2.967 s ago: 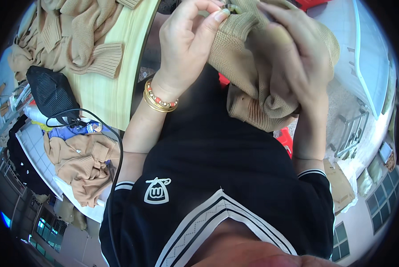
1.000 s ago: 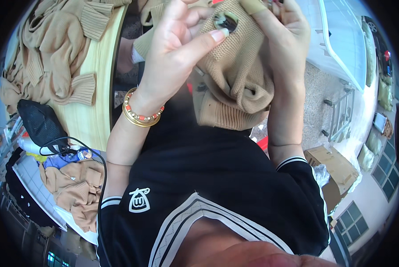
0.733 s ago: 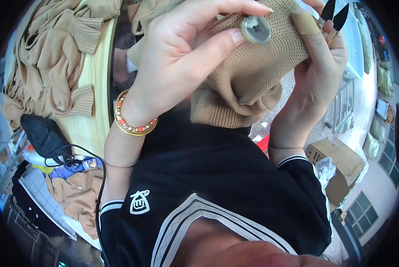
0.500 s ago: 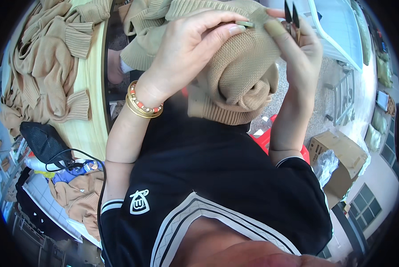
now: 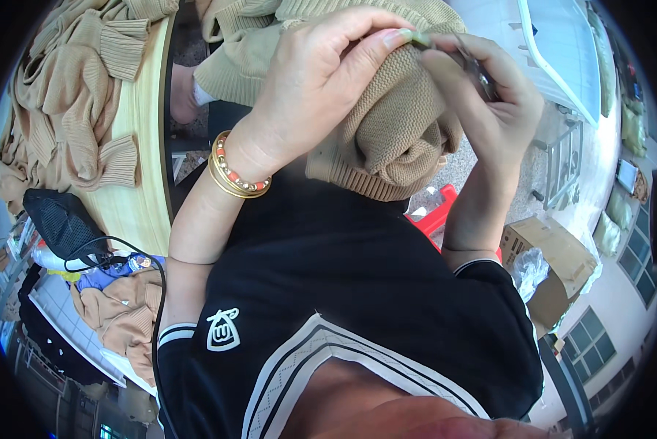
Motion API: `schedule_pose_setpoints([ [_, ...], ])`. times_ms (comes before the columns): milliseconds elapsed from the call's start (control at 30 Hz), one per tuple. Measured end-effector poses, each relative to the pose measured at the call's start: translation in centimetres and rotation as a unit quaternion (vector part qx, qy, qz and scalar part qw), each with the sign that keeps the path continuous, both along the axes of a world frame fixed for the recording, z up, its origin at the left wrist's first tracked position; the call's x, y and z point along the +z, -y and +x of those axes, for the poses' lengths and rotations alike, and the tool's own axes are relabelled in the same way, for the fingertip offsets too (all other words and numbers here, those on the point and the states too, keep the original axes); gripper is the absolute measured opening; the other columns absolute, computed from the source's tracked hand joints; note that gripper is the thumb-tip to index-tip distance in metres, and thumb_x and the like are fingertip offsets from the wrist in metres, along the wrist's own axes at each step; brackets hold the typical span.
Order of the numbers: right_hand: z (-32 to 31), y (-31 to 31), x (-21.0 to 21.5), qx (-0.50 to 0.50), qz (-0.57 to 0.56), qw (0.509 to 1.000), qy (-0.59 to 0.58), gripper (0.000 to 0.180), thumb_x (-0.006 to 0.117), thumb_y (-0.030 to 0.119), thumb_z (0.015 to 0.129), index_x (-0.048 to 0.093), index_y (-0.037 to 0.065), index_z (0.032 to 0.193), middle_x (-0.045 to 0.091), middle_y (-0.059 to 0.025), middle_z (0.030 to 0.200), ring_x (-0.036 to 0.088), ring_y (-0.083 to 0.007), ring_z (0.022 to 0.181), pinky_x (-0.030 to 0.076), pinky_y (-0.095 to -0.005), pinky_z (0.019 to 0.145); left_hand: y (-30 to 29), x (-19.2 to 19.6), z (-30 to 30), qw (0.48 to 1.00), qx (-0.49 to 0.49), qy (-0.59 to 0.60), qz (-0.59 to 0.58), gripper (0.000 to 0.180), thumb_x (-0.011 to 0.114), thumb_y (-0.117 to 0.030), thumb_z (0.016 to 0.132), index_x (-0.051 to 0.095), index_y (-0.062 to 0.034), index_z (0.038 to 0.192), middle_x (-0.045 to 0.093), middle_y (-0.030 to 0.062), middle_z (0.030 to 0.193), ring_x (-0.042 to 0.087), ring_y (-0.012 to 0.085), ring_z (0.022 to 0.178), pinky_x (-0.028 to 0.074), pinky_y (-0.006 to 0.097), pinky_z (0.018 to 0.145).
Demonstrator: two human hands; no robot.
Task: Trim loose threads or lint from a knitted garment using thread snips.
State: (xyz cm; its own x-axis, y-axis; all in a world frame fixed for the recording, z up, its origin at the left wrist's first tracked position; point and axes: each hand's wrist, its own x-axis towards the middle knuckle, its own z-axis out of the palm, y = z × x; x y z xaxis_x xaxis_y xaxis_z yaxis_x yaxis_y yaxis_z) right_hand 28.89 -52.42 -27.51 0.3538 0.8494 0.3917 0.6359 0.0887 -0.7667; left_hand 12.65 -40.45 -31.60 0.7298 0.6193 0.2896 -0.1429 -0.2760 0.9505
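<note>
Both hands have dropped a bit lower in frame since half a second ago, and the small dark scissors (image 5: 477, 69) that poked up with tips showing now lie nearly flat against the right hand (image 5: 489, 110), mostly hidden by the fingers. Long axis of scissors runs roughly upper-left to lower-right; which end is the tip can't be made out now. Right hand is closed around them, thumb pressing toward the knit.

Left hand (image 5: 310, 88) is pinched narrow, thumb and forefinger nipping a small greenish bit (image 5: 420, 39) at the top of the tan knit garment (image 5: 398, 132). Earlier a round button faced the camera; now only its edge or a sliver shows between the fingertips. Garment is bunched between both hands, ribbed cuff hanging down toward the black shirt (image 5: 343, 293). Held up close to the camera, above the chest, right of the wooden table (image 5: 134, 212).

Beaded and gold bangles (image 5: 233, 175) on the left wrist. More tan knitwear (image 5: 72, 95) piled on the table. Black pouch (image 5: 61, 223) with cable at the table's near end. Cardboard box (image 5: 551, 267) on the floor to the right, red stool (image 5: 438, 216) partly visible behind the forearm.
</note>
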Motion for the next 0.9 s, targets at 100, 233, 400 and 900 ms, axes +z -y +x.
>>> schedule_pose_setpoints([
  [100, 0.3, 0.1, 0.3, -0.006, -0.005, 1.0, -0.005, 0.019, 0.08, 0.003, 0.084, 0.077, -0.001, 0.102, 0.073, -0.0036, 0.084, 0.065, -0.0047, 0.075, 0.051, -0.0209, 0.066, -0.1, -0.8, -0.3, 0.999, -0.016, 0.028, -0.04, 0.022, 0.056, -0.012, 0.107, 0.066, 0.0003, 0.122, 0.07, 0.0055, 0.117, 0.065, 0.0063, 0.1, 0.05, 0.02, 0.09],
  [233, -0.4, -0.1, -0.6, -0.016, 0.025, 1.0, -0.006, 0.017, 0.078, 0.0, 0.084, 0.078, 0.001, 0.101, 0.073, -0.0027, 0.084, 0.065, -0.0048, 0.075, 0.05, -0.0206, 0.065, 0.8, -0.1, -0.5, 0.997, 0.04, 0.065, -0.012, 0.017, 0.058, -0.009, 0.105, 0.067, 0.0019, 0.115, 0.068, 0.0063, 0.118, 0.064, 0.0065, 0.098, 0.05, 0.02, 0.087],
  [400, -0.7, -0.3, -1.3, -0.014, 0.058, 0.997, 0.039, 0.019, 0.078, -0.001, 0.081, 0.078, 0.001, 0.1, 0.075, -0.0049, 0.087, 0.069, -0.0104, 0.075, 0.052, -0.022, 0.067, 1.3, 0.4, -0.8, 0.998, 0.059, 0.025, 0.001, 0.014, 0.066, -0.002, 0.099, 0.069, 0.0042, 0.111, 0.064, 0.0086, 0.126, 0.066, 0.0071, 0.097, 0.053, 0.021, 0.084],
  [900, 0.1, 0.1, -2.2, 0.007, 0.064, 0.997, 0.036, 0.019, 0.078, 0.001, 0.082, 0.078, 0.001, 0.101, 0.078, -0.0081, 0.095, 0.074, -0.0156, 0.083, 0.057, -0.0255, 0.075, 0.7, 0.5, -0.7, 0.996, 0.071, -0.001, 0.052, 0.014, 0.066, 0.002, 0.095, 0.068, 0.0044, 0.109, 0.069, 0.013, 0.114, 0.068, 0.0171, 0.098, 0.054, 0.028, 0.087],
])
